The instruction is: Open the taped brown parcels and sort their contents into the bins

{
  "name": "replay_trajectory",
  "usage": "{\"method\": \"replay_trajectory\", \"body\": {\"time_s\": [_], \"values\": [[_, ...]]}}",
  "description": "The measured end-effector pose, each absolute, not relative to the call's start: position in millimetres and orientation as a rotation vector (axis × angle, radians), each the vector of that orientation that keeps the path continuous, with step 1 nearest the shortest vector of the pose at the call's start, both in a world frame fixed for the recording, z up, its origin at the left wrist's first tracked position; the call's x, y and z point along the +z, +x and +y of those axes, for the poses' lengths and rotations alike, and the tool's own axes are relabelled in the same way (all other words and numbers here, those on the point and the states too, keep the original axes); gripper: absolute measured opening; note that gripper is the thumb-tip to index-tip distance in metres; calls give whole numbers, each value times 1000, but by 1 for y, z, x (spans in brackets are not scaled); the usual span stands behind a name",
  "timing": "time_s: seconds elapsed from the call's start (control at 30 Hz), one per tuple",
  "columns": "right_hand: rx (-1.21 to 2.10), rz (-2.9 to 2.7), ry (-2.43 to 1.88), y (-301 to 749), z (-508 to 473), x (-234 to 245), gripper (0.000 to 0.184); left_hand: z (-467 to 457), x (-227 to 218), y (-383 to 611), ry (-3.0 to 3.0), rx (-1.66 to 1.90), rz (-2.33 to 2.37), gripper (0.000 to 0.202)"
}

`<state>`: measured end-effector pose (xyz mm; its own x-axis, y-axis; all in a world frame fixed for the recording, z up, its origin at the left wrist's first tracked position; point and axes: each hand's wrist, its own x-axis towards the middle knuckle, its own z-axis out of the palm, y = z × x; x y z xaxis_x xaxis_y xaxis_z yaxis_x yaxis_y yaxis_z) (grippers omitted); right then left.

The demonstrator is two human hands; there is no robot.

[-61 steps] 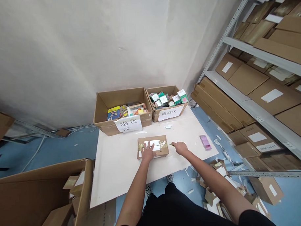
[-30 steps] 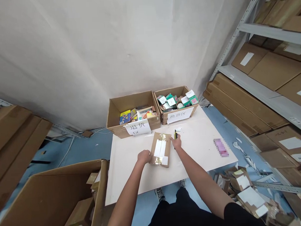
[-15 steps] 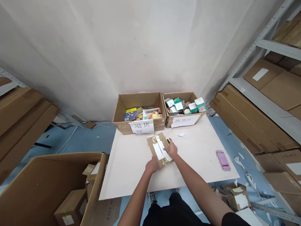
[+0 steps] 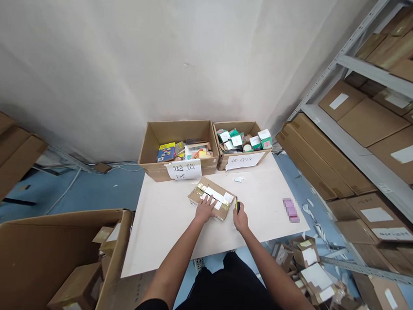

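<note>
A taped cardboard box (image 4: 224, 183) with white labels lies at an angle on the white table (image 4: 164, 224). My left hand (image 4: 205, 209) rests on its near left part, palm down with the fingers spread, pressing on the labels. Gripped in my right hand (image 4: 241, 218) is a yellow and black box cutter (image 4: 238, 205), its tip pointing up and away from me. The cutter is by the box's right end; whether the blade touches the tape cannot be made out.
Behind stand two open cartons, a larger one (image 4: 153, 169) with books and a smaller one (image 4: 223, 162) with green-white packets. A paper scrap (image 4: 239, 179) and a blurred pink item (image 4: 291, 210) lie on the table. Left is a big carton (image 4: 23, 252); right, loaded shelving (image 4: 369, 154).
The box has turned, its right end swinging toward me. My left hand has gone from its near edge to its top. My right hand has let go of the box and moved beside it, holding the cutter.
</note>
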<state>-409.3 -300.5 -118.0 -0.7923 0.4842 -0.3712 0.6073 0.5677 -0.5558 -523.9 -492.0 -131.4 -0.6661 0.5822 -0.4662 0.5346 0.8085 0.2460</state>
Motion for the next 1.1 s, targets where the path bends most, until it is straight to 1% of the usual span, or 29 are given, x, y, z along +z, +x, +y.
{"method": "replay_trajectory", "body": {"time_s": [0.13,0.2,0.27,0.5,0.7,0.77,0.97,1.1], "values": [[-1143,2519,923,-405,-288,-107,60,-455,-150,-479,459,90,2743,80],[-1205,2484,853,-409,-279,-98,60,-442,-151,-463,326,62,2774,81],[-1205,2465,750,-413,-272,-89,58,-438,-148,-459,315,44,2757,79],[-798,2618,504,-442,-282,-77,55,-469,-134,-474,501,188,2682,67],[-450,2593,406,-467,-295,-73,70,-477,-133,-471,448,239,2649,65],[-398,2588,379,-469,-297,-70,70,-477,-133,-471,433,251,2656,64],[-372,2566,373,-461,-296,-69,57,-476,-133,-469,415,273,2650,63],[-404,2553,433,-449,-294,-69,59,-477,-131,-467,451,298,2653,63]]}}
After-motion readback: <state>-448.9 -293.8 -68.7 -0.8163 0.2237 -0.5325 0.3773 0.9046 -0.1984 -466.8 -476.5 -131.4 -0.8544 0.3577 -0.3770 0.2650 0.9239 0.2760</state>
